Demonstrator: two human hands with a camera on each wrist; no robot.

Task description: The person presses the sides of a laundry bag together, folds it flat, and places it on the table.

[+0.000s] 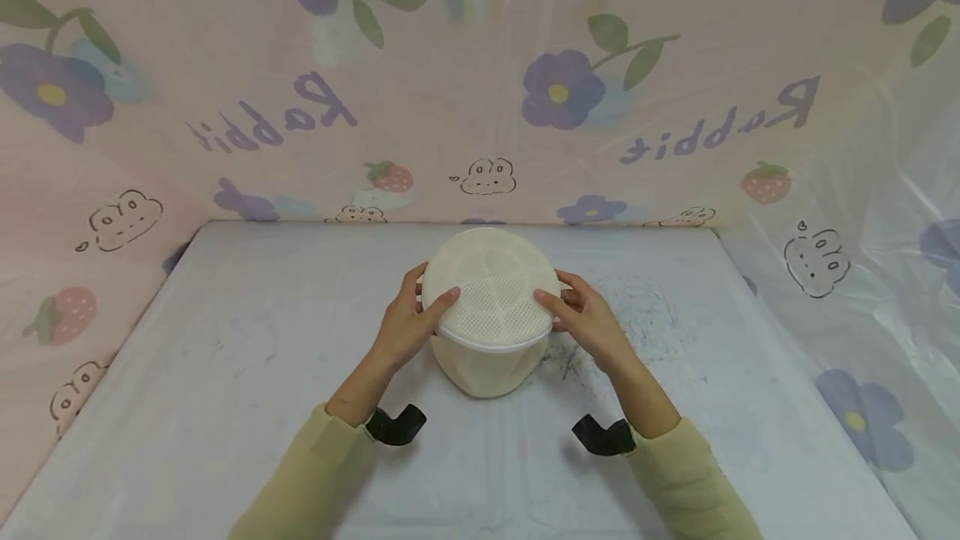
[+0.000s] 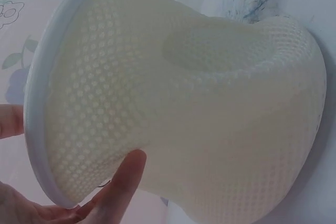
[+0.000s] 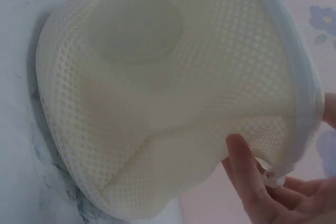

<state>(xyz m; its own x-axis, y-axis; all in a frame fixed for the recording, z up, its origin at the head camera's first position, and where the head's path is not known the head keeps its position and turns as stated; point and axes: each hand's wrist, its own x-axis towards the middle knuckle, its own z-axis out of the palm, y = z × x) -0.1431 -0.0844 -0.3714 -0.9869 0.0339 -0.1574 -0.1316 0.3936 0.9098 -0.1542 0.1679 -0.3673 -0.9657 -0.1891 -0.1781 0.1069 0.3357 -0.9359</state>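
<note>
A cream mesh bag (image 1: 489, 312) stands at the middle of a white-covered desk (image 1: 225, 340), directly between a person's two hands. Its round mesh top, edged by a white rim (image 1: 491, 348), faces up toward the viewer, and its soft body (image 1: 489, 375) hangs below and slumps onto the desk. The bag's long axis runs roughly upright, from base to top, while the rim spans left to right from one hand to the other. The left hand (image 1: 408, 323) is clamped on the rim's left side and the right hand (image 1: 596, 319) on its right side, each with the thumb over the top and fingers down the outer wall. Neither hand is clearly nearer; both touch the bag, and the forearms reach in from the near edge. In the right wrist view, a small white fitting (image 3: 273, 178) sits at the rim beside the right hand's fingers. Since the hands grip opposite sides, any lift or turn seems to depend on both moving together. A round, darker patch (image 3: 136, 27) shows on the wall; whether it is a dent is unclear.
</note>
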